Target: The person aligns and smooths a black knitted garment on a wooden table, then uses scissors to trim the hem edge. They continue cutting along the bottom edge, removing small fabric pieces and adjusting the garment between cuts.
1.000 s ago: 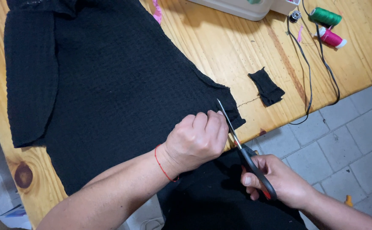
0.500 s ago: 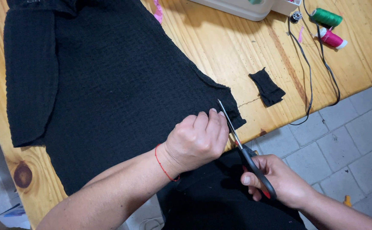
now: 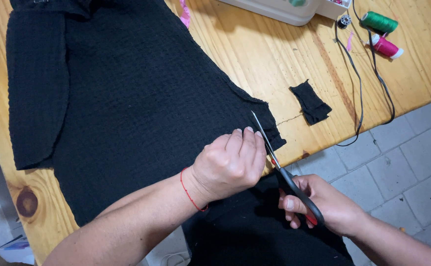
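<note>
A large piece of black textured fabric [image 3: 126, 98] lies spread over the wooden table [image 3: 269, 64] and hangs off its near edge. My left hand [image 3: 230, 162], with a red string at the wrist, pinches the fabric's edge at the table's front. My right hand [image 3: 324, 204] grips black-handled scissors [image 3: 279, 162]. Their blades point away from me and run along the fabric edge right beside my left fingers.
A small black fabric scrap [image 3: 311, 102] lies to the right. Farther back are a white sewing machine base [image 3: 294, 7], a green thread spool [image 3: 379, 21], a pink spool [image 3: 385, 47], a bobbin [image 3: 344, 21] and a black cable [image 3: 368, 93]. Tiled floor [image 3: 397, 162] shows beyond the table's edge.
The scissors have crept slightly forward along the fabric edge. My left hand keeps its hold in nearly the same place.
</note>
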